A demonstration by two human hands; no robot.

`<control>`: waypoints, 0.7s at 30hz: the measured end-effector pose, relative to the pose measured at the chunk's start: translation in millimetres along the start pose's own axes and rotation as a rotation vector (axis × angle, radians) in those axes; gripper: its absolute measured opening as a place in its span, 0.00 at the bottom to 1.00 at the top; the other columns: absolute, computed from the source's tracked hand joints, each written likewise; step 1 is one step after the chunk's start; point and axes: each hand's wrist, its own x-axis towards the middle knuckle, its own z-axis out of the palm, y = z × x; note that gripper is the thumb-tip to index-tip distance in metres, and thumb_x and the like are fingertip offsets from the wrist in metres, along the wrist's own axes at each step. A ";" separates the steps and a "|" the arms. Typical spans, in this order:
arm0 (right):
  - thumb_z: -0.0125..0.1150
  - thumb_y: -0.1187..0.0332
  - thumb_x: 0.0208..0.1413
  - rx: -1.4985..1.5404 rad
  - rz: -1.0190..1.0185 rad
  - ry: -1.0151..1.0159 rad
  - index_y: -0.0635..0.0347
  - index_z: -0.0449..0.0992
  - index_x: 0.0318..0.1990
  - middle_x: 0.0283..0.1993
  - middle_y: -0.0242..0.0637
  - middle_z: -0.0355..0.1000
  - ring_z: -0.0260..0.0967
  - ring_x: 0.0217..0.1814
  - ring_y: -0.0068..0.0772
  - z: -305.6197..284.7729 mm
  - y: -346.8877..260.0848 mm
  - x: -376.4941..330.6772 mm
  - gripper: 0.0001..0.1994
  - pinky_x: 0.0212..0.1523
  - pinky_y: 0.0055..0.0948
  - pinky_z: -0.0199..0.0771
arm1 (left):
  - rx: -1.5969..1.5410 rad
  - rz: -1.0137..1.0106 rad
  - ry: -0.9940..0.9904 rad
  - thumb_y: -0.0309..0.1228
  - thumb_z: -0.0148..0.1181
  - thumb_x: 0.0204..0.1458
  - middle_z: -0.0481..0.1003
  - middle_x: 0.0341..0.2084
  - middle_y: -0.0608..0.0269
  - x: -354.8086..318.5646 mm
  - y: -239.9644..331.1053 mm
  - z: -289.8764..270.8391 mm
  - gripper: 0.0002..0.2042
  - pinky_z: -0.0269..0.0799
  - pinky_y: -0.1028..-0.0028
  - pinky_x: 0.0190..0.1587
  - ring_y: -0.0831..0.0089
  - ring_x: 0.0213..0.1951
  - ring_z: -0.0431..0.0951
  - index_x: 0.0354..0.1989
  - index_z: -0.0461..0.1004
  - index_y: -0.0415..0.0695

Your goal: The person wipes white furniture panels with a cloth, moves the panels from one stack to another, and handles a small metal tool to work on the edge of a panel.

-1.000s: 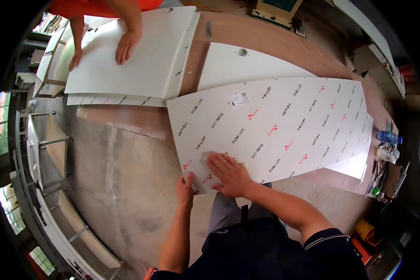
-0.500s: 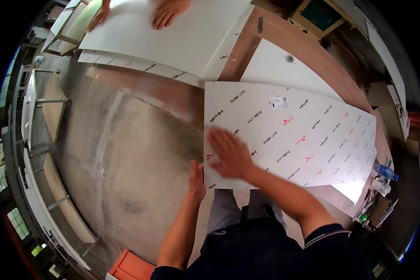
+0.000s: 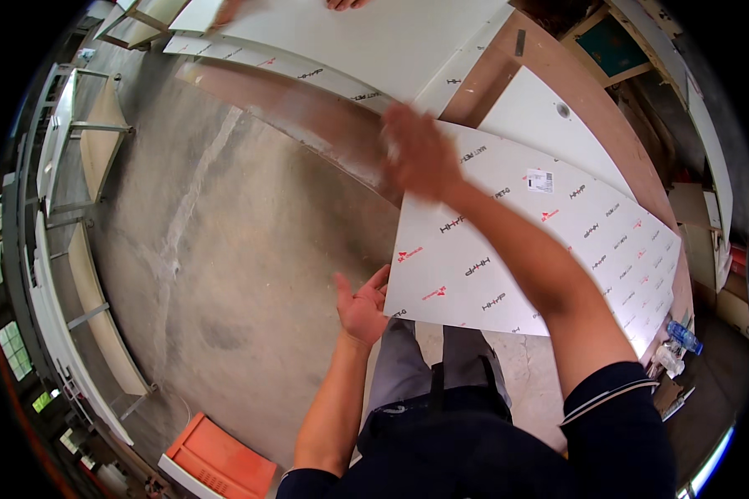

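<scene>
A white board (image 3: 491, 258) covered in black and red print, with a small paper label (image 3: 540, 180), lies in front of me on a brown worktop (image 3: 549, 62). At its left edge is my left hand (image 3: 363, 309), palm up with the thumb spread away; its fingertips touch or lie just under the edge. My right hand (image 3: 420, 154) is over the board's far left corner, too smeared by motion to show its fingers clearly. Whether it touches the board, I cannot tell. Another white panel (image 3: 541, 116) with a round grey spot lies partly under the board.
Across from me, another person's hand (image 3: 344, 4) rests on a large white sheet (image 3: 341, 50). A blue-tinted bottle (image 3: 684, 337) and small clutter are at the right. An orange crate (image 3: 220, 457) stands on the floor, lower left; leaning panels (image 3: 100, 308) line the left side.
My right hand has swept away from me to the board's far left corner. The board has turned slightly, and my left hand has opened palm up by its edge. The whole view has shifted.
</scene>
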 end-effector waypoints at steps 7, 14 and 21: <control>0.59 0.54 0.52 0.183 0.039 -0.699 0.52 0.46 0.72 0.78 0.36 0.34 0.39 0.77 0.43 -23.0 -92.7 -106.7 0.42 0.71 0.49 0.47 | -0.044 0.047 -0.013 0.74 0.31 0.50 0.62 0.61 0.42 1.3 -2.2 -19.6 0.52 0.55 0.57 0.64 0.52 0.64 0.61 0.68 0.49 0.34; 0.55 0.61 0.55 -0.052 -0.057 0.059 0.59 0.52 0.69 0.73 0.41 0.51 0.46 0.75 0.41 -9.4 1.7 -69.3 0.35 0.72 0.39 0.46 | -0.119 -0.036 -0.173 0.76 0.39 0.46 0.63 0.58 0.33 3.2 -0.3 -26.1 0.58 0.59 0.55 0.61 0.47 0.58 0.66 0.71 0.31 0.37; 0.54 0.57 0.54 0.226 -0.398 -0.249 0.61 0.58 0.67 0.74 0.43 0.48 0.41 0.77 0.38 15.5 -109.6 -220.2 0.34 0.73 0.42 0.39 | -0.406 -0.094 -0.197 0.77 0.40 0.43 0.62 0.59 0.35 5.3 6.6 -36.0 0.57 0.59 0.54 0.61 0.46 0.59 0.65 0.72 0.40 0.42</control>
